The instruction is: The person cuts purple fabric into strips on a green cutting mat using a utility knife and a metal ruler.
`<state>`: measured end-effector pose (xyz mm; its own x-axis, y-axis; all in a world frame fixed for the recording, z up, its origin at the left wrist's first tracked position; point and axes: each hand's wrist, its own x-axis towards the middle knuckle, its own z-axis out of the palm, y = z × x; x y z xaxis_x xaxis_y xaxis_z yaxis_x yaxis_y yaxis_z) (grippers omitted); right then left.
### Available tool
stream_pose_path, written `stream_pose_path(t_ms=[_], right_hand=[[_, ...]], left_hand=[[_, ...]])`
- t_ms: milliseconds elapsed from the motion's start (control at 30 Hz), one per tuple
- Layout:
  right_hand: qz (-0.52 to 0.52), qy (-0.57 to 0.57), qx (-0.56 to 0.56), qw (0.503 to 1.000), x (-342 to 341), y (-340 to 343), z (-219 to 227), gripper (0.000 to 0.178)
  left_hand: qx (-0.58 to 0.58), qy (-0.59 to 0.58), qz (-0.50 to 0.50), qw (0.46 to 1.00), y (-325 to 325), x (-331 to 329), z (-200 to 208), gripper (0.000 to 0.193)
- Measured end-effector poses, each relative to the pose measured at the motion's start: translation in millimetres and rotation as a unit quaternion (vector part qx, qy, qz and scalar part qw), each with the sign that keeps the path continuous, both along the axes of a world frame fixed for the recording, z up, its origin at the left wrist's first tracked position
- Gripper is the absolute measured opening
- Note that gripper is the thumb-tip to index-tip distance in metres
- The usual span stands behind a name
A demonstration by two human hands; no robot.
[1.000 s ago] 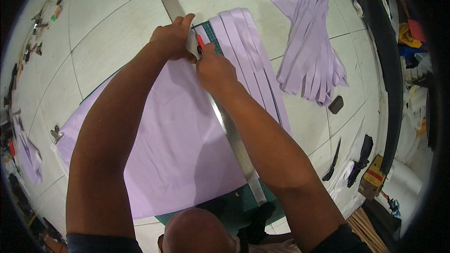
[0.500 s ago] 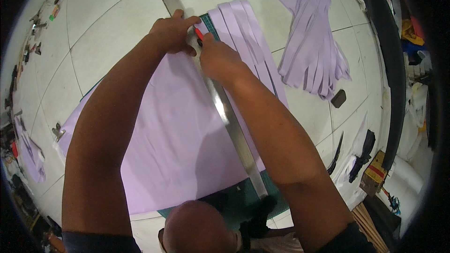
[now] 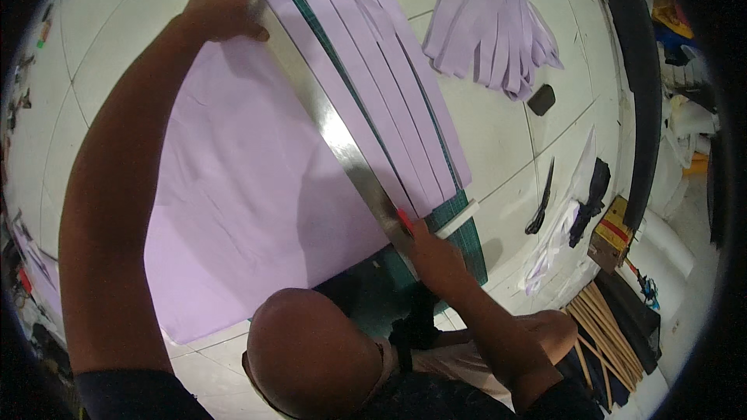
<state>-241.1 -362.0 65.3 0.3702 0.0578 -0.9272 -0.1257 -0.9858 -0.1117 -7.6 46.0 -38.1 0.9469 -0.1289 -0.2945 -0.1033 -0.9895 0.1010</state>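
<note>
A long metal ruler (image 3: 334, 132) lies slantwise over a lilac fabric sheet (image 3: 241, 163) on a green cutting mat (image 3: 471, 245). At the ruler's far end, my left hand (image 3: 226, 9) presses down with its fingers spread. My right hand (image 3: 437, 258) is closed round a red utility knife (image 3: 405, 222) at the ruler's near end, by the sheet's lower edge. The blade tip is too small to make out. Right of the ruler lie several cut lilac strips (image 3: 373, 85), with green mat showing in the gaps.
A bundle of lilac strips (image 3: 486, 27) lies on the tiled floor at the far right. Near it sit a dark block (image 3: 541, 99) and black scissors (image 3: 541, 198). A white bar (image 3: 457, 218) rests across the mat's right edge. Wooden sticks (image 3: 603, 334) lie at lower right.
My right hand has drawn the knife down along the ruler from the far end to the near end. My left hand still presses the ruler's far part. The whole view has shifted.
</note>
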Motion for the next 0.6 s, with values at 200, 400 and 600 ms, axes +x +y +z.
stream_pose_path(t_ms=[200, 400, 600], right_hand=[[0.018, 0.029, -0.072, 0.997, -100, -100, 32, 0.024], [-0.043, -0.112, 0.002, 0.993, -34, -70, 59, 0.032], [-0.066, -0.183, 0.109, 0.975, 32, 7, 20, 0.034]], left_hand=[[-0.016, 0.026, 0.001, 1.000, 2, 6, 6, 0.096], [-0.065, 0.033, 0.068, 0.995, -17, 1, 23, 0.105], [-0.048, 0.043, 0.060, 0.996, -9, -5, 29, 0.102]])
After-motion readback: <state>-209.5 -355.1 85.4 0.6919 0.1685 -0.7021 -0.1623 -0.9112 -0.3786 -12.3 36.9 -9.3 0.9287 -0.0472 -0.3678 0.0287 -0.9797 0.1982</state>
